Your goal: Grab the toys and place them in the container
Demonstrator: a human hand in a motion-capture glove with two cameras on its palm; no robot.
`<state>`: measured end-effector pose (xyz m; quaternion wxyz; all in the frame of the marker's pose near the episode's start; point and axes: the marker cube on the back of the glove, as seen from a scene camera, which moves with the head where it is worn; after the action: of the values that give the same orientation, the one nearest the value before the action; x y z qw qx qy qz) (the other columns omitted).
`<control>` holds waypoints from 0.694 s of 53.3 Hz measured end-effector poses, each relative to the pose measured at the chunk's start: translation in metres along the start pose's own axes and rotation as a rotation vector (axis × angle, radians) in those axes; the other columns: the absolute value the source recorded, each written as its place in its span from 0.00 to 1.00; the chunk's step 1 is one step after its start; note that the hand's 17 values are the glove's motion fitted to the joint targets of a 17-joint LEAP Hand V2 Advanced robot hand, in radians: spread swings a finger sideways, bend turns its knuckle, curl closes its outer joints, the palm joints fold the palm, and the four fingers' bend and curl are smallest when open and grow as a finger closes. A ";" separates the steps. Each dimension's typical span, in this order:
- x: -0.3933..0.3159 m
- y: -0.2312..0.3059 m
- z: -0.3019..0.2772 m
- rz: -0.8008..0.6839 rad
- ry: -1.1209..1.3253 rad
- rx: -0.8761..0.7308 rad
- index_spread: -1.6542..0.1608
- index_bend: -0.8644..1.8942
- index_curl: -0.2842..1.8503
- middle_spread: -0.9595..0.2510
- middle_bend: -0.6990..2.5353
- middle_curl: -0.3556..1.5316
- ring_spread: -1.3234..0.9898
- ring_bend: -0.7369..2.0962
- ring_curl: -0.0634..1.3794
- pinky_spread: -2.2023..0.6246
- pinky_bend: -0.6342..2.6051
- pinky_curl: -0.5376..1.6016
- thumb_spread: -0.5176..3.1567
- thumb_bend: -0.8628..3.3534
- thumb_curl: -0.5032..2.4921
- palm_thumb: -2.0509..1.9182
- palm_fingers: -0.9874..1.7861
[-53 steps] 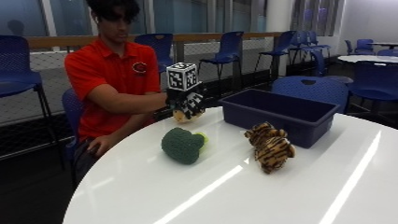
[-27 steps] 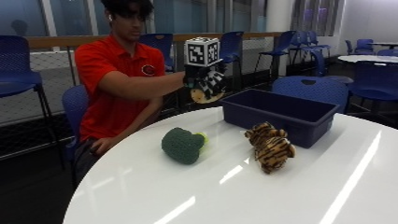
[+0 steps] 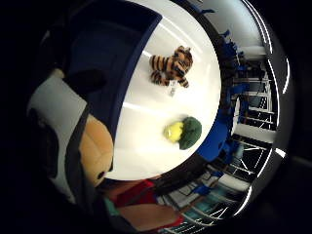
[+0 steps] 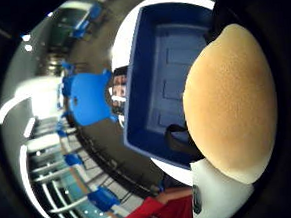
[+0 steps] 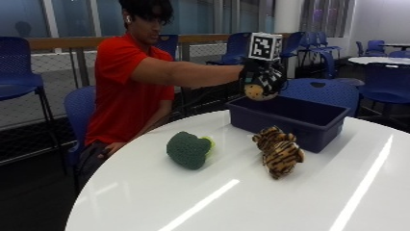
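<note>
My gloved right hand grips a tan plush toy in the air, just above the near left end of the dark blue container. That tan toy fills much of the thumb side palm view, with the container's bare inside behind it. It also shows as a tan toy with a small dark eye in the little finger side palm view. A striped tiger toy lies on the white table in front of the container. A green broccoli toy lies to its left.
The round white table ends close to the person's lap. Blue chairs stand behind the person and beyond the container. The tiger toy and the broccoli toy lie apart on the table top beside the container.
The arm has stretched out from near the table edge, lifting the tan toy up and across until it hangs over the container. The tiger and broccoli have not moved.
</note>
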<state>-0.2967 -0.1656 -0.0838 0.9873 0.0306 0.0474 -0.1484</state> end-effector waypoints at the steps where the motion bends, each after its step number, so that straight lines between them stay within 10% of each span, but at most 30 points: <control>1: 0.000 -0.005 0.000 0.009 -0.001 0.000 0.64 0.50 0.69 0.27 0.48 0.81 0.34 0.69 0.57 0.64 0.60 0.50 0.30 0.22 0.52 0.67 0.58; 22: -0.020 -0.024 0.004 -0.031 -0.037 -0.118 0.64 0.44 0.70 0.29 0.42 0.79 0.34 0.63 0.54 0.65 0.58 0.48 0.32 0.20 0.53 0.67 0.48; 30: -0.022 -0.014 0.003 -0.075 -0.060 -0.102 0.67 0.35 0.60 0.47 0.28 0.68 0.45 0.48 0.45 0.74 0.57 0.46 0.41 0.18 0.46 0.57 0.20; 37: -0.015 0.000 -0.002 -0.097 -0.116 -0.003 0.70 0.34 0.51 0.62 0.24 0.59 0.52 0.39 0.37 0.79 0.55 0.44 0.44 0.18 0.41 0.51 0.21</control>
<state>-0.3110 -0.1610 -0.0843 0.9801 0.0179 -0.0080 -0.1976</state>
